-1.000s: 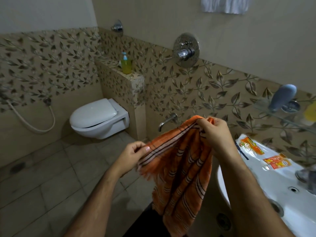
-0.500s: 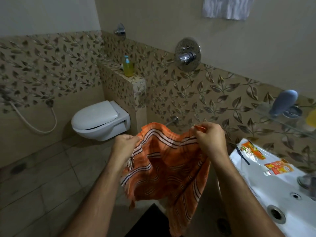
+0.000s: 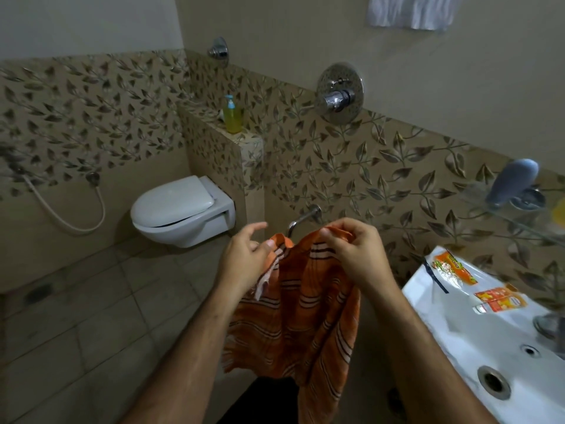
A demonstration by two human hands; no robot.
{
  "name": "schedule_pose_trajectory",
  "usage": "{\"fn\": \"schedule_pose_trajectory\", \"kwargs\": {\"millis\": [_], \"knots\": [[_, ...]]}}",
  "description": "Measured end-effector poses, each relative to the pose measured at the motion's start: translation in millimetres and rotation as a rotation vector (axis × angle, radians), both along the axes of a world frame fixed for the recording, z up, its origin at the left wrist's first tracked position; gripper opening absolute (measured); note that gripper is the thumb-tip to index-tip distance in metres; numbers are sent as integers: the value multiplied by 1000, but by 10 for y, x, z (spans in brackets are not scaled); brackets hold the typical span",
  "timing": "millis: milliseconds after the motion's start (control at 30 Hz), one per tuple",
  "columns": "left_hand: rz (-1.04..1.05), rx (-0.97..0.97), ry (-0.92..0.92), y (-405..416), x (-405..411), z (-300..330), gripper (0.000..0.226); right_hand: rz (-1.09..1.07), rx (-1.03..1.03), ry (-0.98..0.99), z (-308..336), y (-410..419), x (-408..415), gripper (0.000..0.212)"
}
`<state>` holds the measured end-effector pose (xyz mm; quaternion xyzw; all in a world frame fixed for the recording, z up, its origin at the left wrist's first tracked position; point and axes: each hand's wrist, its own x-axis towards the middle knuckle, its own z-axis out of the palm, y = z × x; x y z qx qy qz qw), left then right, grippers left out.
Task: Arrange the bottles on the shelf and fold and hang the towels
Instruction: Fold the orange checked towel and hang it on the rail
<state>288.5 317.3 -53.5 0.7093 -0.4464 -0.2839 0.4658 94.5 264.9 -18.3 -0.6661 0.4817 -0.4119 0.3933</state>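
Note:
An orange towel (image 3: 305, 319) with white and dark stripes hangs in front of me. My left hand (image 3: 244, 264) pinches its top left corner between thumb and fingers, with the index finger stretched out. My right hand (image 3: 354, 252) grips the top right corner. The two hands are close together, so the cloth sags in folds between and below them. A grey-blue bottle (image 3: 513, 182) lies tilted on the glass shelf (image 3: 519, 221) at the right. A yellow pump bottle (image 3: 233, 116) stands on the tiled ledge (image 3: 247, 139).
A white sink (image 3: 477, 341) at the lower right carries orange packets (image 3: 452, 267) and a tube (image 3: 498, 301). A white towel (image 3: 412, 10) hangs high on the wall. A wall-hung toilet (image 3: 183, 209), a tap (image 3: 302, 220) and a mixer valve (image 3: 339, 93) line the walls.
My hands have come closer together and lower, and the towel's top edge has gone from stretched to slack. The left hand's grip has shifted to a corner pinch.

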Motion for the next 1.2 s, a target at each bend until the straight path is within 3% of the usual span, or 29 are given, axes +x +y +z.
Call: {"fn": "schedule_pose_trajectory", "kwargs": {"millis": [133, 267, 367, 433, 567, 700, 833, 1067, 1200], "knots": [[-140, -55, -56, 79, -160, 29, 43, 85, 7, -28, -23, 101, 42, 7], [-312, -123, 73, 99, -222, -3, 53, 187, 30, -1, -76, 178, 67, 7], [-391, -129, 225, 109, -268, -4, 26, 221, 26, -33, -104, 229, 67, 6], [-312, -117, 232, 109, -278, -1, 15, 197, 18, -31, -124, 237, 47, 6], [-104, -153, 41, 97, -215, 52, 12, 151, 41, 59, -235, 235, -29, 16], [-18, -149, -241, 129, -227, 204, 13, 279, 124, 181, -323, 281, -72, 23], [-54, -134, -270, 215, -255, 365, 11, 96, -67, 318, -440, 363, -33, 13], [-233, -114, -296, 338, -262, 585, 10, -236, -346, 216, -415, 484, 242, 11], [-280, -101, -307, 318, -181, 611, 14, -237, -385, 85, -324, 472, 404, 6]]}}
